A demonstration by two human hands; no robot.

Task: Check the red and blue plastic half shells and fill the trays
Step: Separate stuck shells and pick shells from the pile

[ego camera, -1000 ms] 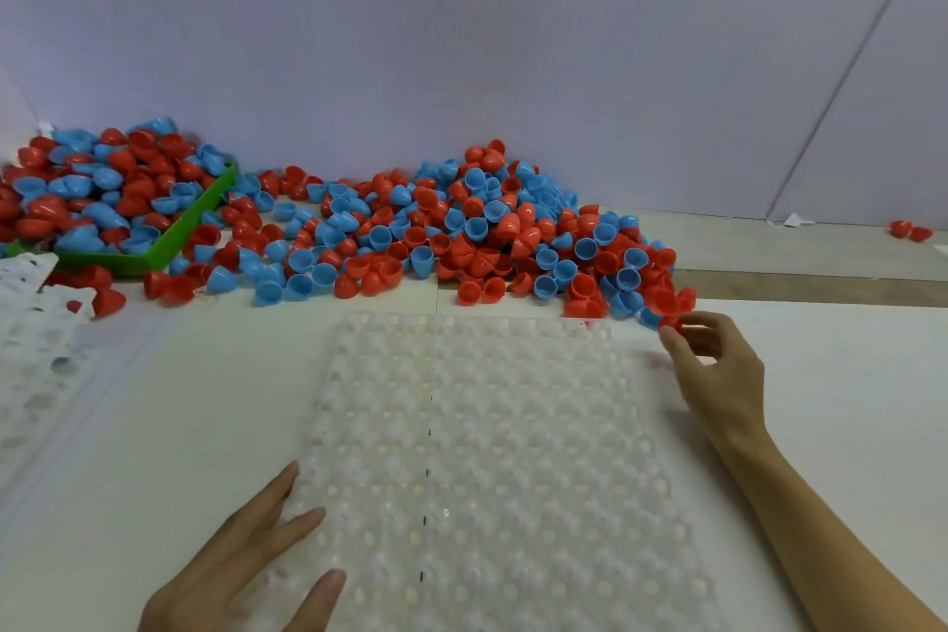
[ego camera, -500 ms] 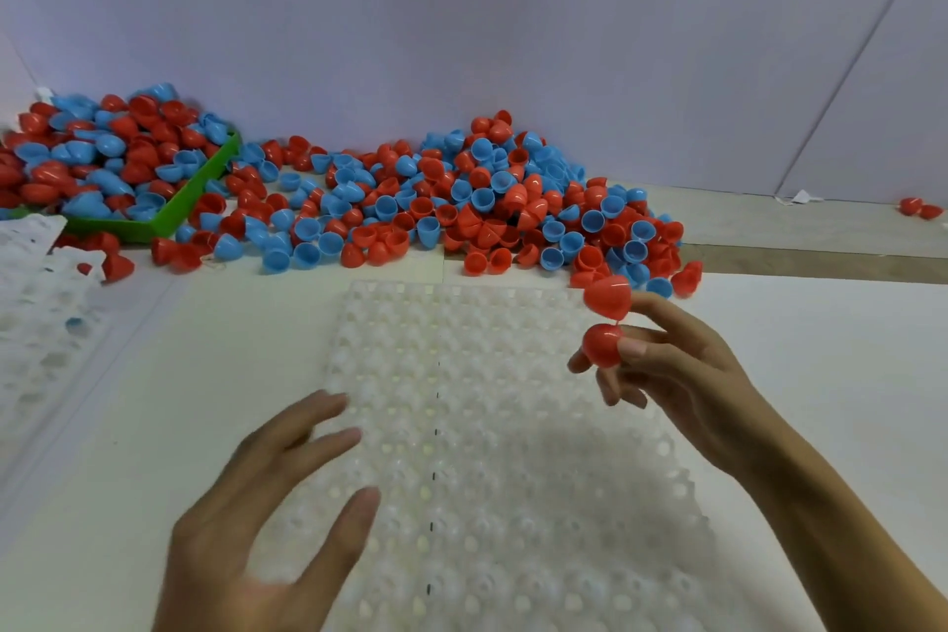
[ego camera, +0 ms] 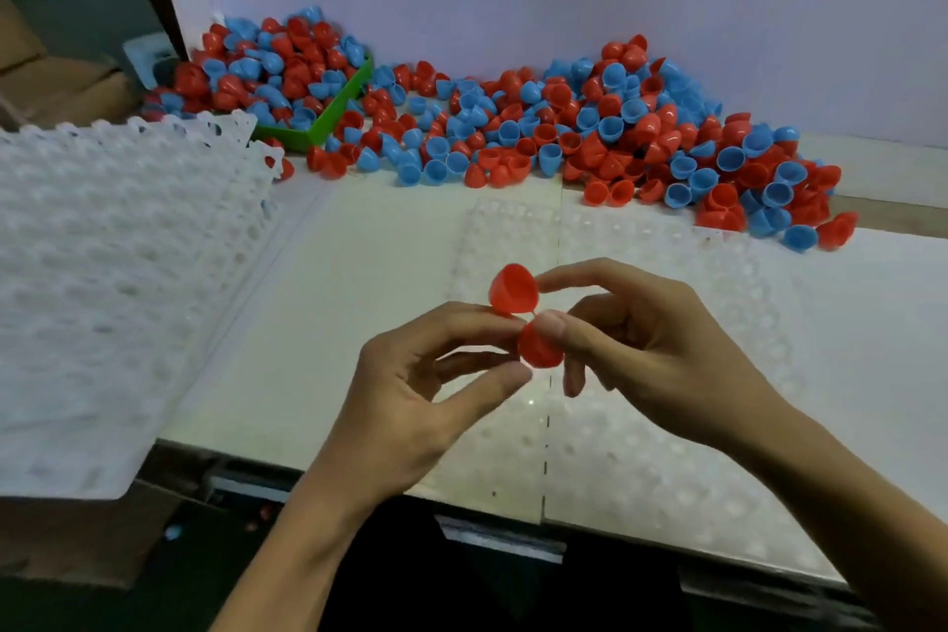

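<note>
Two red half shells hang in the air above the clear dimpled tray. The upper red shell shows its hollow side, and the lower red shell sits just below it. My right hand pinches both, index finger on the upper shell and thumb on the lower one. My left hand meets them from the left, with index finger and thumb touching the lower shell. A big heap of red and blue half shells lies along the wall behind the tray.
A green bin heaped with shells stands at the back left. A stack of white trays fills the left side. The table's front edge runs close below my hands, with a dark gap under it. A cardboard box is at the far left.
My right hand picked two red shells from the pile's edge and carried them towards me. My left hand left the tray and rose to meet them. The view swung left and down.
</note>
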